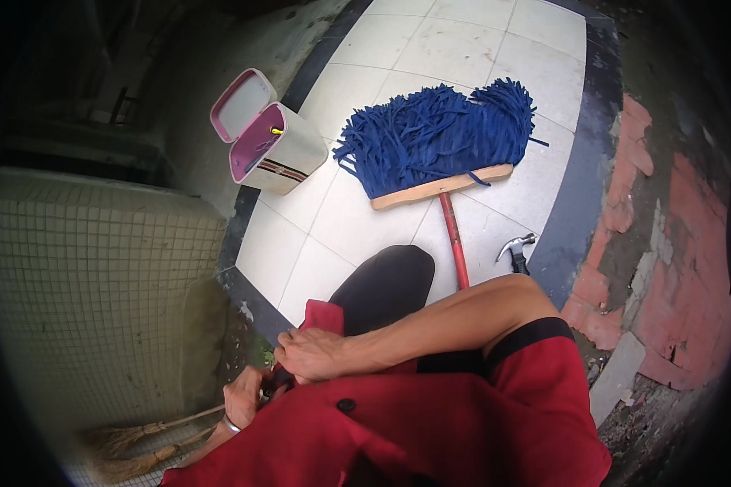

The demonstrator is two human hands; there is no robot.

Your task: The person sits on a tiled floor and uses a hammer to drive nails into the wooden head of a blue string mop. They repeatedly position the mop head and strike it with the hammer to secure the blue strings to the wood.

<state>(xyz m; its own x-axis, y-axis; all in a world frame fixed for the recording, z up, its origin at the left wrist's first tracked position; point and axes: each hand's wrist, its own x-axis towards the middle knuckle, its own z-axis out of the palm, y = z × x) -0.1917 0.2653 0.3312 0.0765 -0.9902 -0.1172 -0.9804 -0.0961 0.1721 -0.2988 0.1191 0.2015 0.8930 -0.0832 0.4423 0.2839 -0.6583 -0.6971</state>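
Observation:
My right forearm reaches across my body, and my right hand is closed on the red shirt at my left side. Just below it my left hand, with a silvery band at the wrist, has its fingers curled beside dark material. What the left fingers hold is hidden. Ahead on the floor lies a mop head of dark blue strips, fixed to a wooden bar. Its red handle runs toward me and disappears behind my right arm. A claw hammer rests right of the handle.
A white bin with its pink-edged lid raised holds a yellow-tipped item. Straw brooms lie at lower left, near a tiled wall. Dark borders edge the white floor tiles; broken reddish ground lies right.

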